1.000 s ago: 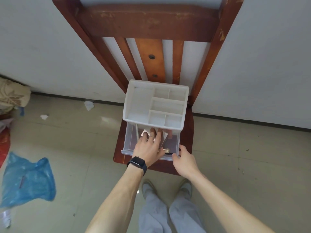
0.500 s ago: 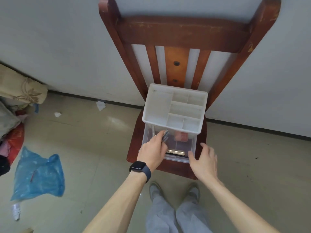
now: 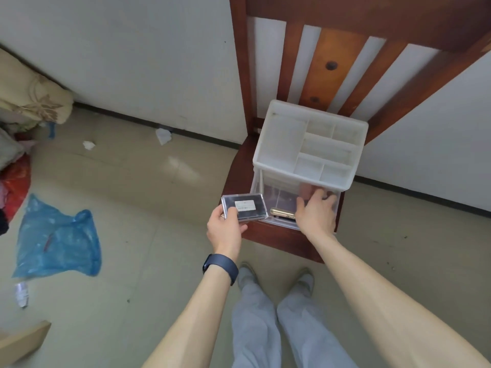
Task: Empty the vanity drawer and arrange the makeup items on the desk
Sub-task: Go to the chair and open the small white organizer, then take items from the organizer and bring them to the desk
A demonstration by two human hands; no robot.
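Two hands are working at the drawer: the left hand is gripping a palette just outside at its 9 o'clock; the right hand is reaching inside, fingers bent, its grasp unclear. Inside, a gold tube is lying at 6 o'clock and something pink at 12.

The chair is reddish-brown wood under a worn gloss varnish; the organiser on its seat is matt milky-white plastic, its drawer clear and smooth. The flat case in the left hand is glossy clear plastic with a white paper label, and the tube in the drawer looks like shiny gold metal. To the left, a thin blue plastic bag lies crinkled on the smooth floor.
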